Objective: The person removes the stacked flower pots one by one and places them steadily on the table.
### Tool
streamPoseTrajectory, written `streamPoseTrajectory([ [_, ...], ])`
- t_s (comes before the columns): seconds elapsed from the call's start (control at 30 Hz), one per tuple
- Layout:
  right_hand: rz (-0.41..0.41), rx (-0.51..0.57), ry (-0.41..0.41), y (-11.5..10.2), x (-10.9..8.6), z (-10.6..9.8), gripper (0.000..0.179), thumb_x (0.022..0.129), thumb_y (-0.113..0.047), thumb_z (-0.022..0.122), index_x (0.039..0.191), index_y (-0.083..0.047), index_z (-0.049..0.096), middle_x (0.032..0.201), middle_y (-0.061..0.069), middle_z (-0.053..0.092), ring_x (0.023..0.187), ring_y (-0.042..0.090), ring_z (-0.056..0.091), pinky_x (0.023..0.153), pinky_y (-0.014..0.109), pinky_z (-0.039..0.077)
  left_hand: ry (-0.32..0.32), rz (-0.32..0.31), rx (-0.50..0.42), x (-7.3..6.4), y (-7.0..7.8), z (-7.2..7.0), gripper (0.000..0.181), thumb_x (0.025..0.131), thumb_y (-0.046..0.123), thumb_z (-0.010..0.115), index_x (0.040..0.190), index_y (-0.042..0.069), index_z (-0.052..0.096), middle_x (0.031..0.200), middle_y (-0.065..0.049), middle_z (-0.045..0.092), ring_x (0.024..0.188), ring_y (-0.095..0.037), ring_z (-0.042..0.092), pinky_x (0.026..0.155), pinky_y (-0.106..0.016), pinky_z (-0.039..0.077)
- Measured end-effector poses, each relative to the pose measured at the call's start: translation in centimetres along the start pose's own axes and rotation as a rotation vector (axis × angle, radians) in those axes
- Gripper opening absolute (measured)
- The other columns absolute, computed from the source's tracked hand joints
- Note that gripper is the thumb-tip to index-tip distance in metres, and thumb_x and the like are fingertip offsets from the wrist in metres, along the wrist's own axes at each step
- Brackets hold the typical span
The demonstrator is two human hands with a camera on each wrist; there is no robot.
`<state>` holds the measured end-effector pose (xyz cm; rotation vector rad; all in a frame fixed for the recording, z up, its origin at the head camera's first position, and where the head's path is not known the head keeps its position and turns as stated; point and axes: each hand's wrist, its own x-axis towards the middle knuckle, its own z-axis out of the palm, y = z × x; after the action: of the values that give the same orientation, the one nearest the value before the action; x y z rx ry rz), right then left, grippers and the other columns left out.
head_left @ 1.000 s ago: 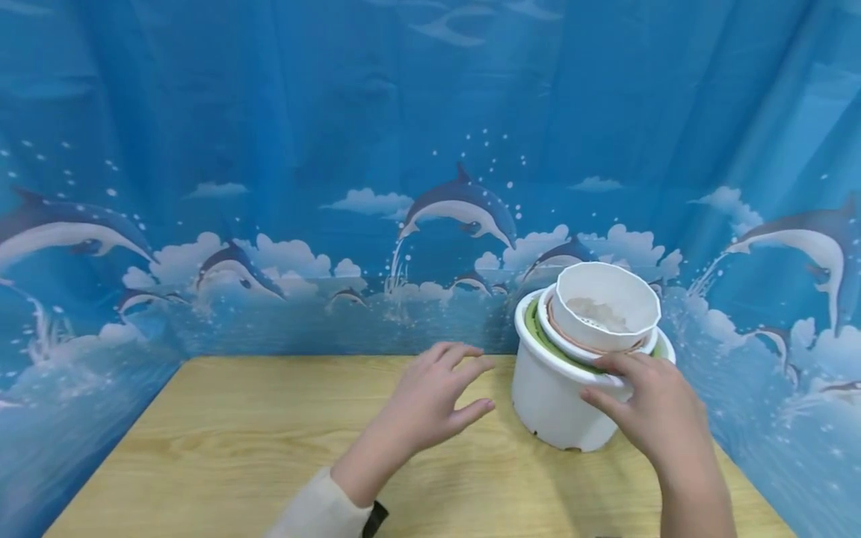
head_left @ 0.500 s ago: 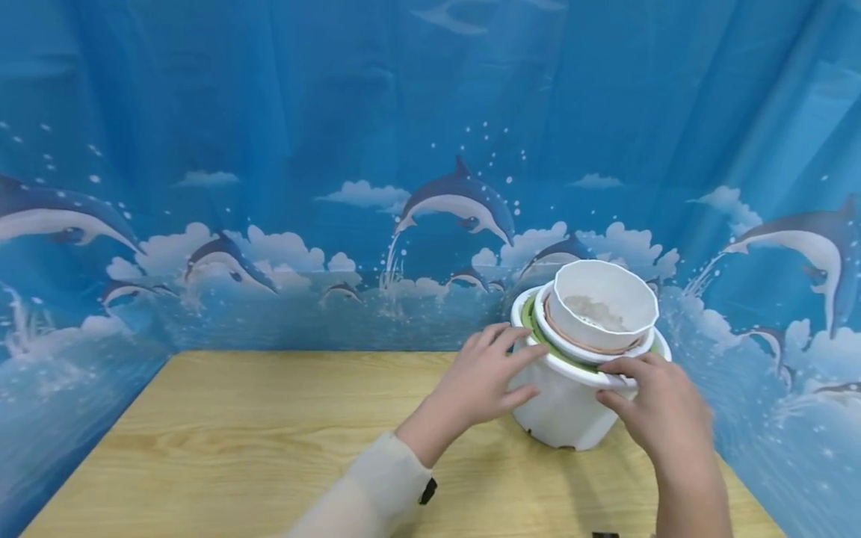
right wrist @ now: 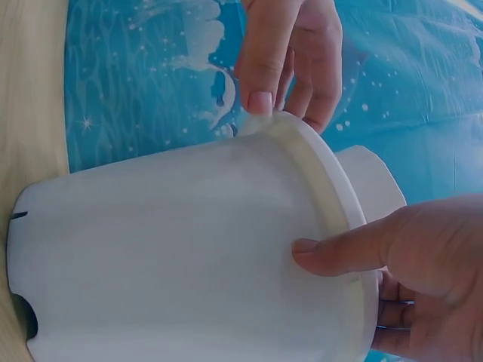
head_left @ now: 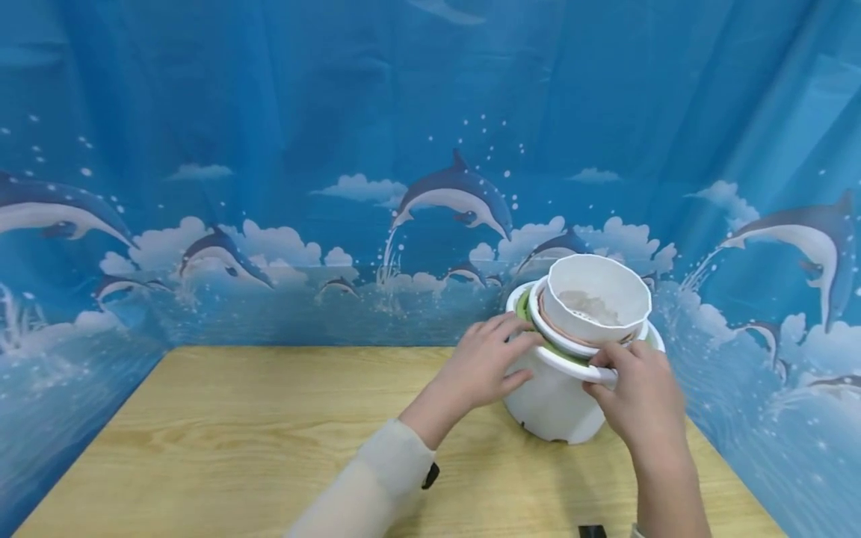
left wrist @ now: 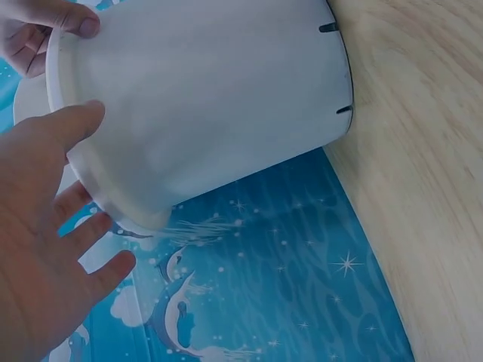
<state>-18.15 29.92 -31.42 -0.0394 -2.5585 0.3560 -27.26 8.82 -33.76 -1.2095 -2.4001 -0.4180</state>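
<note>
Several plant pots stand nested at the right of the table in the head view. The outermost is a large white flowerpot (head_left: 554, 407) with notches at its base. Inside it show a green pot's rim (head_left: 522, 305), a white rim (head_left: 555, 336), a brownish rim and, tilted on top, a small white pot (head_left: 608, 288) with residue at its bottom. My right hand (head_left: 637, 388) pinches the large pot's near rim, thumb outside and fingers over it. On the left side of that rim my left hand (head_left: 480, 366) has its thumb against the wall and fingers over the edge, the others spread.
A wood-grain table (head_left: 222, 441) stretches out to the left of the pots. Behind and beside it hangs a blue dolphin-print curtain (head_left: 323, 187), close to the stack. A small black object (head_left: 592, 531) shows at the bottom edge by the right wrist.
My left hand has moved right from over the table to the large pot's rim. The right hand's fingers have closed further on the rim. The stack stands about where it was.
</note>
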Motion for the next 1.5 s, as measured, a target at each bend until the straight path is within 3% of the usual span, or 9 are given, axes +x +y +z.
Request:
streamPoseTrajectory([
  [0.3,-0.049,0.038,0.006,-1.2,0.1,0.7,0.031,0.068,-0.009,0.087,0.085,-0.014,0.063,0.093,0.012,0.056,0.094,0.041,0.049,0.066,0.052,0.043,0.092,-0.002,-0.045,-0.5,-0.8,-0.4,0.034,0.091,0.036,0.072,0.121,0.026,0.063,0.123,0.007,0.057,0.121,-0.013,0.052,0.106,-0.036,0.044],
  [0.63,-0.148,0.102,-0.016,-2.7,-0.2,0.9,0.035,0.064,-0.009,0.09,0.083,-0.017,0.062,0.085,0.005,0.052,0.093,0.037,0.049,0.072,0.048,0.04,0.201,0.012,-0.052,-2.1,-1.4,-1.1,0.017,0.09,0.038,0.073,0.099,0.026,0.066,0.107,0.008,0.06,0.106,-0.014,0.05,0.093,-0.029,0.046],
  [1.1,-0.279,0.121,0.016,-5.3,-1.1,1.6,0.042,0.061,-0.01,0.093,0.08,-0.022,0.058,0.08,-0.002,0.047,0.084,0.025,0.049,0.067,0.041,0.044,0.266,-0.017,-0.071,-6.1,-2.2,-2.7,0.013,0.09,0.035,0.074,0.094,0.029,0.063,0.105,0.01,0.058,0.1,-0.014,0.048,0.088,-0.032,0.045],
  [1.33,-0.361,0.153,0.054,-6.9,-1.6,2.4,0.046,0.057,-0.009,0.095,0.08,-0.023,0.057,0.079,-0.006,0.046,0.082,0.021,0.048,0.068,0.039,0.043,0.243,-0.081,-0.073,-8.4,-2.8,-3.7,0.014,0.09,0.037,0.074,0.096,0.031,0.062,0.106,0.012,0.056,0.102,-0.013,0.045,0.086,-0.033,0.045],
  [1.5,-0.431,0.199,0.09,-7.9,-1.9,3.3,0.047,0.056,-0.01,0.095,0.081,-0.022,0.057,0.08,-0.007,0.045,0.081,0.018,0.047,0.07,0.036,0.043,0.28,-0.126,-0.101,-10.7,-2.9,-4.0,0.014,0.089,0.033,0.075,0.096,0.03,0.063,0.106,0.01,0.055,0.102,-0.014,0.044,0.085,-0.036,0.045],
])
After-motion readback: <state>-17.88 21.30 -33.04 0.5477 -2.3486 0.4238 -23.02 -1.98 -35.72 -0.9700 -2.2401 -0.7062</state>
